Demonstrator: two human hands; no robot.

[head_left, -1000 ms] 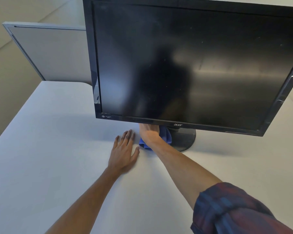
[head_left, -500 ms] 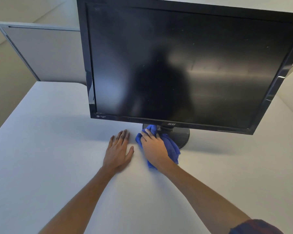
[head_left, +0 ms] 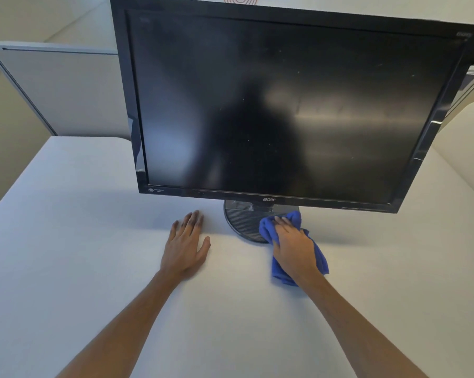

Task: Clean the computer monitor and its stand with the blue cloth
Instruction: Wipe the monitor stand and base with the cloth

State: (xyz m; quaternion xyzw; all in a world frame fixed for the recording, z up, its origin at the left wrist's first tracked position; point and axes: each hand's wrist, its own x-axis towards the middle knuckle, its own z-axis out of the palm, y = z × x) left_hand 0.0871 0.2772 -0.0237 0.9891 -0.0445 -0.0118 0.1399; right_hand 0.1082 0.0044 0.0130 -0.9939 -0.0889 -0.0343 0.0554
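Observation:
A black computer monitor [head_left: 285, 105] with a dark, switched-off screen stands on a round black stand base [head_left: 242, 222] on the white desk [head_left: 66, 241]. My right hand [head_left: 294, 244] presses the crumpled blue cloth [head_left: 319, 259] down on the right front edge of the base, fingers fairly straight on top of the cloth. Part of the cloth trails onto the desk below my palm. My left hand [head_left: 185, 245] rests flat on the desk just left of the base, fingers spread and holding nothing.
A grey partition panel [head_left: 66, 91] stands behind the desk at the left. The desk's left edge runs diagonally at the far left. A pale curved surface [head_left: 465, 137] lies at the right behind the monitor.
My right hand has swept the blue cloth from the left side of the stand base across to its right front edge, uncovering the base's left part. My left hand has stayed flat on the desk.

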